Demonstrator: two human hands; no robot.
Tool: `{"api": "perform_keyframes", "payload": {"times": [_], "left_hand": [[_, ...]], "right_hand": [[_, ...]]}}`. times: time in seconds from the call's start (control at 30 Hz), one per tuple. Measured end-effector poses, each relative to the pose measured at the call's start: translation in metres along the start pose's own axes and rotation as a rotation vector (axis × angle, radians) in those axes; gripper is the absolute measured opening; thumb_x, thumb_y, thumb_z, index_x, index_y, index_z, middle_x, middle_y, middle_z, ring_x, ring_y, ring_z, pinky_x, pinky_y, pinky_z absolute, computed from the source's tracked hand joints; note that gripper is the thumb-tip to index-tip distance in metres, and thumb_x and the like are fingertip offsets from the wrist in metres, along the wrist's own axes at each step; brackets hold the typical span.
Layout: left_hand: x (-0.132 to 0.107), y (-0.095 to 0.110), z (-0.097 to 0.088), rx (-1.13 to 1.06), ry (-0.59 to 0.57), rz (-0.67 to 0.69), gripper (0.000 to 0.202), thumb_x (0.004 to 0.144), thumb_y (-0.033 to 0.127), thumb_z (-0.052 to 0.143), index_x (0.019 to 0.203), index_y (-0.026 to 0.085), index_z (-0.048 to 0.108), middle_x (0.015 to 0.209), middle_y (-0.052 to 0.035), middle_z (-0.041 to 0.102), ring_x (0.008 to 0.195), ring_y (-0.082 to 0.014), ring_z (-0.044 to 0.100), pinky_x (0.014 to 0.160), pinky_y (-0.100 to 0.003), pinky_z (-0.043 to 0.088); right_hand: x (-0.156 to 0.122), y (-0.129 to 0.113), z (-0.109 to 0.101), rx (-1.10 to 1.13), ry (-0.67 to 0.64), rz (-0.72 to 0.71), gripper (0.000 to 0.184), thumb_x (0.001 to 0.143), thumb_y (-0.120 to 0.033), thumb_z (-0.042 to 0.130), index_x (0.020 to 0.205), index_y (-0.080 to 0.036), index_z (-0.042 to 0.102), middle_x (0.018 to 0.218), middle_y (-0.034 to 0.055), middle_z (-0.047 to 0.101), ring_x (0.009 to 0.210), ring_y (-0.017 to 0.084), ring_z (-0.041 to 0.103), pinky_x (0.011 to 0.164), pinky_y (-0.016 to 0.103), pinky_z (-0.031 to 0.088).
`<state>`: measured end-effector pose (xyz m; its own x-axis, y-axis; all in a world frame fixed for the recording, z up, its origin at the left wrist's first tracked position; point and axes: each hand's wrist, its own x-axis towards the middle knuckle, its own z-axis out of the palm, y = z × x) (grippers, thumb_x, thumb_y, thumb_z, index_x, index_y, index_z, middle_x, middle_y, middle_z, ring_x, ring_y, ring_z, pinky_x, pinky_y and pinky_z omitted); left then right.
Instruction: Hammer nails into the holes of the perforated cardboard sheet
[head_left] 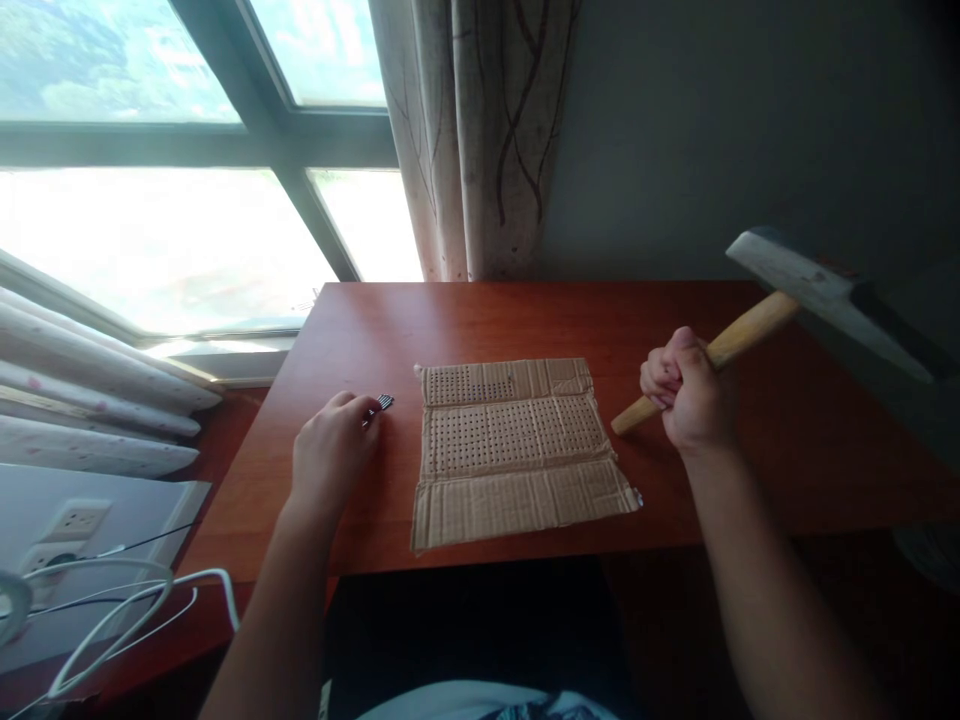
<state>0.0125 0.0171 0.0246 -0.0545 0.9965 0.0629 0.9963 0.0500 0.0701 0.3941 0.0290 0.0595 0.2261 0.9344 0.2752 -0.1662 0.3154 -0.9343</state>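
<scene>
on the desk (465, 320) lies a cardboard (514, 450) already punched with many rows of holes, its flaps mostly unpunched, while the right hand (686, 395) fists a raised hammer (795, 305) and the left hand (334, 450) pinches nails (381, 405) just beside it.

Right hand (686, 395) grips raised hammer (795, 305); left hand (330, 450) touches nails (381, 404) beside cardboard (517, 450).

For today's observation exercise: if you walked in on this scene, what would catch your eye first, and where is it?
The hammer stands out first, raised at the far right in the right hand, its wooden handle gripped in a fist. Next, the cardboard sheet riddled with rows of small holes, lying flat mid-desk. Left of it, the left hand rests on the desk, small dark nails at its fingers.
</scene>
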Motion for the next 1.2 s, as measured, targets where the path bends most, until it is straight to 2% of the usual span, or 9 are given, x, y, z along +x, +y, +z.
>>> {"api": "perform_keyframes", "payload": {"times": [0.17, 0.33, 0.43, 0.57, 0.8, 1.03, 1.2], "left_hand": [[0.0, 0.004, -0.002, 0.008, -0.01, -0.013, 0.033, 0.095, 0.038, 0.045, 0.1, 0.022, 0.074, 0.104, -0.007, 0.07, 0.078, -0.0231, 0.066, 0.058, -0.032, 0.037], [-0.002, 0.002, -0.001, -0.003, 0.044, -0.001, 0.033, 0.095, 0.039, 0.046, 0.1, 0.022, 0.074, 0.104, -0.0061, 0.07, 0.079, -0.0229, 0.066, 0.059, -0.032, 0.037], [-0.001, -0.003, -0.001, -0.023, 0.073, -0.051, 0.032, 0.095, 0.04, 0.047, 0.1, 0.022, 0.073, 0.106, -0.0055, 0.071, 0.083, -0.0237, 0.067, 0.06, -0.032, 0.037], [0.002, -0.014, -0.003, -0.032, 0.034, -0.121, 0.032, 0.093, 0.042, 0.048, 0.1, 0.023, 0.072, 0.106, -0.0062, 0.072, 0.087, -0.0268, 0.067, 0.06, -0.033, 0.037], [0.003, -0.023, -0.005, -0.023, -0.03, -0.122, 0.035, 0.091, 0.047, 0.046, 0.098, 0.025, 0.073, 0.105, -0.0082, 0.073, 0.088, -0.0305, 0.066, 0.064, -0.036, 0.039], [-0.001, -0.026, -0.01, -0.079, -0.083, -0.138, 0.031, 0.088, 0.042, 0.049, 0.101, 0.025, 0.072, 0.101, -0.0071, 0.074, 0.086, -0.0273, 0.067, 0.066, -0.034, 0.042], [0.0, -0.026, -0.007, -0.073, -0.063, -0.122, 0.032, 0.087, 0.041, 0.048, 0.1, 0.025, 0.072, 0.099, -0.0078, 0.074, 0.084, -0.0279, 0.067, 0.065, -0.035, 0.042]], "right_hand": [[0.0, 0.0, -0.002, 0.007, -0.003, -0.003, 0.056, 0.089, -0.051, 0.066, 0.055, -0.021, 0.034, 0.045, -0.0082, 0.025, 0.035, 0.004, 0.023, 0.037, 0.026, 0.011], [0.001, 0.001, -0.003, 0.014, -0.002, -0.008, 0.056, 0.09, -0.049, 0.066, 0.056, -0.021, 0.032, 0.045, -0.0084, 0.026, 0.035, 0.004, 0.022, 0.036, 0.025, 0.011], [0.0, 0.0, -0.003, 0.017, -0.005, -0.012, 0.056, 0.09, -0.05, 0.066, 0.056, -0.021, 0.033, 0.046, -0.0086, 0.026, 0.035, 0.004, 0.022, 0.036, 0.025, 0.011], [0.0, 0.0, -0.003, 0.019, -0.005, -0.014, 0.054, 0.091, -0.048, 0.065, 0.056, -0.021, 0.033, 0.046, -0.0086, 0.026, 0.035, 0.004, 0.022, 0.036, 0.025, 0.011], [0.0, 0.0, -0.003, 0.025, -0.004, -0.011, 0.054, 0.09, -0.047, 0.066, 0.055, -0.021, 0.034, 0.046, -0.0083, 0.025, 0.035, 0.004, 0.022, 0.036, 0.026, 0.011], [-0.001, 0.0, -0.003, 0.008, 0.001, -0.025, 0.055, 0.091, -0.048, 0.065, 0.056, -0.02, 0.034, 0.045, -0.0083, 0.026, 0.035, 0.004, 0.023, 0.037, 0.025, 0.011], [-0.001, 0.0, -0.003, -0.002, 0.01, -0.018, 0.055, 0.089, -0.05, 0.066, 0.056, -0.021, 0.034, 0.045, -0.0085, 0.025, 0.035, 0.004, 0.022, 0.036, 0.025, 0.012]]}}
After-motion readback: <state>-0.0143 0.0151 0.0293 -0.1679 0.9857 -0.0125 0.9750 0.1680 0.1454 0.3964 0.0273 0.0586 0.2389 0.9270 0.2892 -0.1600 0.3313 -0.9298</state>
